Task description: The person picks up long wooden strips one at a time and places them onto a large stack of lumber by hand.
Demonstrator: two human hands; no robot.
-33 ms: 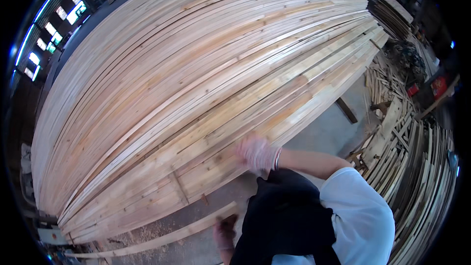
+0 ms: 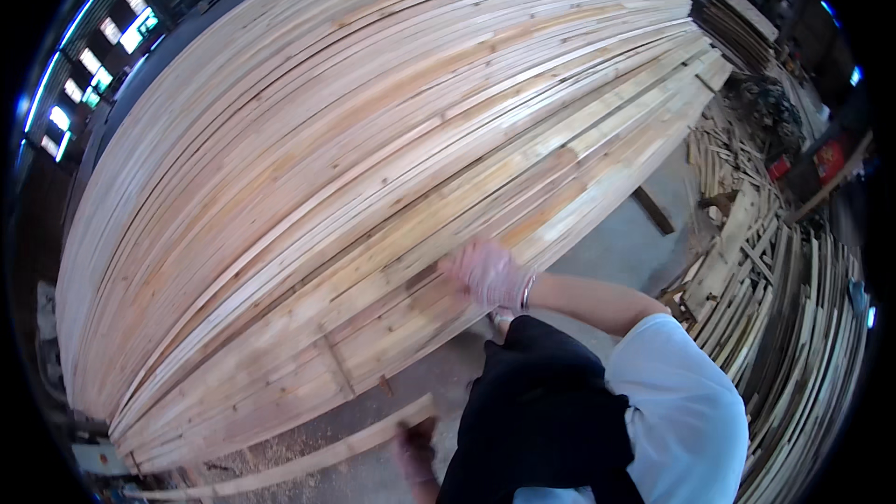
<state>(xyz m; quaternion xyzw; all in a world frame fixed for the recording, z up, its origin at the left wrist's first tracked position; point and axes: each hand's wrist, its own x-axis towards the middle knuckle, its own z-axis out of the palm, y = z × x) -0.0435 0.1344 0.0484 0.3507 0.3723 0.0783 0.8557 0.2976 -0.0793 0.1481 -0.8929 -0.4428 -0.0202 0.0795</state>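
My right hand (image 2: 487, 273), in a pale glove with a band at the wrist, is over the near boards of a wide stack of planed wooden boards (image 2: 308, 159). Its fingers are smeared by motion, so their grip does not show. My left hand (image 2: 416, 453) is low beside my body, with its dark-looking fingers closed at the near end of a loose long board (image 2: 345, 443). This board runs off to the left, below the front edge of the stack. Part of the left hand is in shadow.
Sawdust (image 2: 271, 443) lies on the floor near the loose board. Thin offcuts and strips (image 2: 793, 345) are heaped at the right. A dark wooden bar (image 2: 653, 210) lies on the grey floor beyond the stack's edge. Short pegs (image 2: 385, 385) stick out at the stack's front.
The loose board's near end and my left hand have shifted a little left and down. My right hand has moved slightly over the boards. The whole view has turned a little.
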